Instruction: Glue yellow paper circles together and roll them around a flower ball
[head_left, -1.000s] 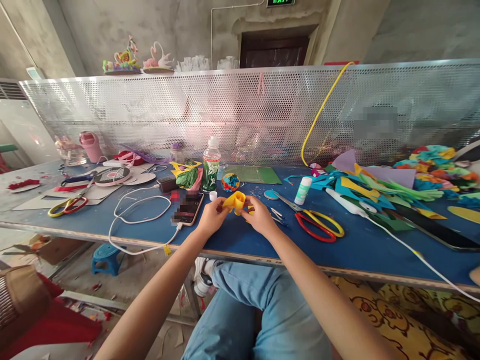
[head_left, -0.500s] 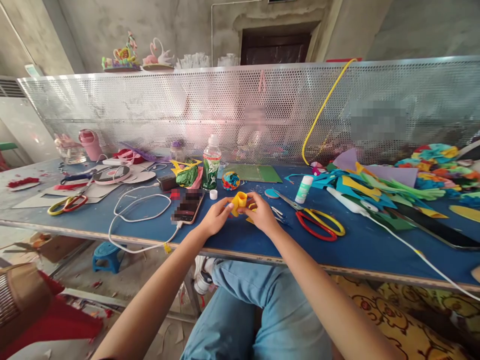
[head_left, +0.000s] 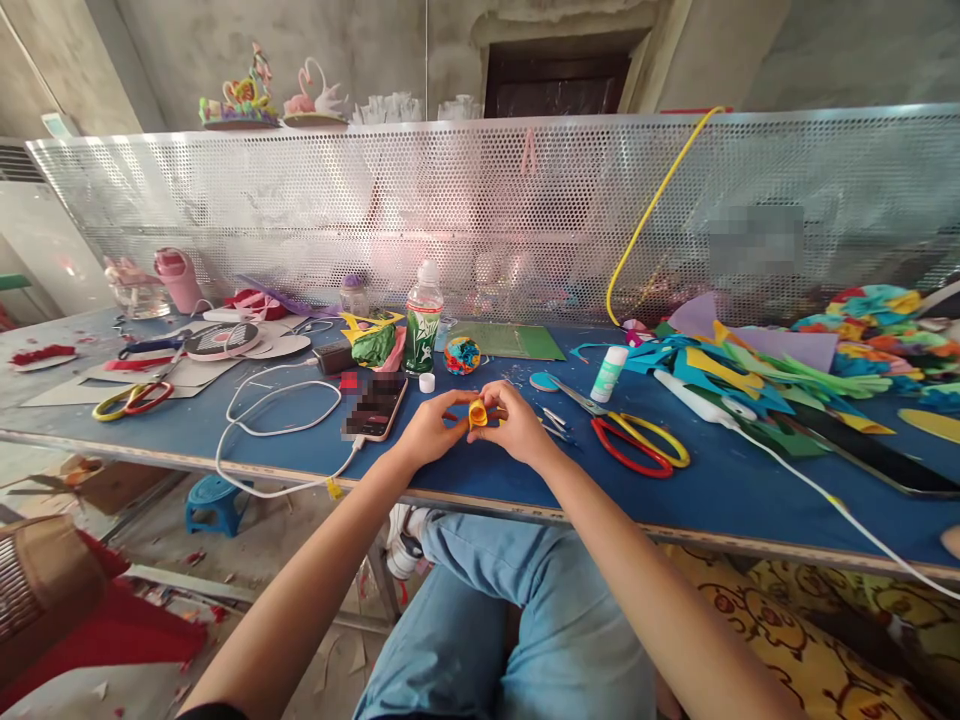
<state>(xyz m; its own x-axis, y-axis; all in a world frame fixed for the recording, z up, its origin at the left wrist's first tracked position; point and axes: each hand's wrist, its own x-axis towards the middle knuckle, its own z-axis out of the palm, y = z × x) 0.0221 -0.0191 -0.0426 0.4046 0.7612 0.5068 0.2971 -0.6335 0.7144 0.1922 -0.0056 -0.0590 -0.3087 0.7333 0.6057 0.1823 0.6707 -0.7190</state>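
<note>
A small yellow foam strip (head_left: 478, 411), rolled into a tight curl, is pinched between both my hands just above the blue table (head_left: 465, 480). My left hand (head_left: 431, 428) grips its left side with closed fingers. Closed on its right side is my right hand (head_left: 514, 424). Most of the curl is hidden by my fingers.
A phone (head_left: 375, 405) on a white cable (head_left: 274, 400) lies left of my hands. Red-and-yellow scissors (head_left: 637, 440), a glue stick (head_left: 607, 374), a green bottle (head_left: 423, 325) and a colourful ball (head_left: 461, 355) lie close by. Foam scraps (head_left: 750, 370) pile up at right. A perforated metal screen (head_left: 480, 210) backs the table.
My hands have rolled the yellow foam from a wide loose loop into a much smaller tight curl and drawn closer together.
</note>
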